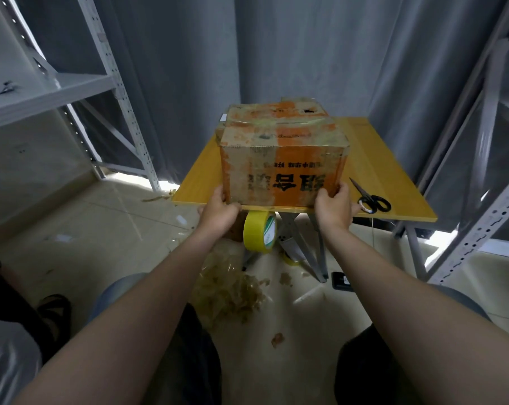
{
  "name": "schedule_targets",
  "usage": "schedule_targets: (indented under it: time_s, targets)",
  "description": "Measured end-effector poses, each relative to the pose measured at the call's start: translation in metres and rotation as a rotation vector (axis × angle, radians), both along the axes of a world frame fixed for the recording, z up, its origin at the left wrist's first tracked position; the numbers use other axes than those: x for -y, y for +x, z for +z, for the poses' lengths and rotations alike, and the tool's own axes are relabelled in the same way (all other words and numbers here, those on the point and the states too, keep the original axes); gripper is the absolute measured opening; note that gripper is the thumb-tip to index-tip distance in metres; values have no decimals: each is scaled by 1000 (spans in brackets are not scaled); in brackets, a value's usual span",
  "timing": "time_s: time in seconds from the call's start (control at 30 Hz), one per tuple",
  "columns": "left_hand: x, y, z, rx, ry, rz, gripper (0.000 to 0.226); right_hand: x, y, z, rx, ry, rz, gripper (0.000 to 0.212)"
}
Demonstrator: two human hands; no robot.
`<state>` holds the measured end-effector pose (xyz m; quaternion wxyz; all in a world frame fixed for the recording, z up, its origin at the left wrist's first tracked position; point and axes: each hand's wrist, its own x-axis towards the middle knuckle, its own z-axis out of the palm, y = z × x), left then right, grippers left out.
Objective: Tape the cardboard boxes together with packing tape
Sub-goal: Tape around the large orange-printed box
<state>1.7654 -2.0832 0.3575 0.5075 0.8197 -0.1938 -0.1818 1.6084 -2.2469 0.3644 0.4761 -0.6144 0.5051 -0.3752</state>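
Note:
A worn cardboard box (282, 168) with orange bands and black print stands at the near edge of the yellow table (393, 171). A second cardboard box (303, 105) sits right behind it, touching it, with glossy tape across both tops. My left hand (221, 211) grips the front box's lower left corner. My right hand (333, 207) grips its lower right corner. A yellow packing tape roll (260, 230) hangs just under the table edge beside my left hand; what holds it is hidden.
Black-handled scissors (370, 198) lie on the table right of the box. Grey metal shelving stands at the left (101, 83) and the right (481, 217). Crumpled tape scraps (229, 290) and a dark phone (341, 280) lie on the floor. Grey curtains hang behind.

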Motion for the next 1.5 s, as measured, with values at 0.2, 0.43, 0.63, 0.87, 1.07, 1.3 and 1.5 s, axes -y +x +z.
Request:
schedule_targets:
  time_s: [0.2, 0.43, 0.63, 0.87, 1.07, 1.3, 1.5]
  targets:
    - [-6, -8, -1, 3, -59, -29, 69, -7, 1, 6, -45, -9, -32, 44]
    - [-23, -23, 16, 70, -130, -11, 54, -19, -12, 25, -70, -103, -22, 46]
    - [-38, -32, 61, 135, -261, 1, 41, -35, -17, 73, 63, -185, 2, 47]
    - [-33, -36, 119, 254, -384, -11, 43, -32, -7, 141, 164, -190, -125, 39]
    - [-16, -23, 158, 273, -482, 48, 36, -5, 6, 183, 283, -227, -56, 36]
    - [23, -7, 167, 399, -384, -24, 47, 28, 19, 175, 373, -225, -27, 48]
    - [44, 22, 160, 554, -273, -45, 28, 14, 34, 138, 409, -360, 71, 30]
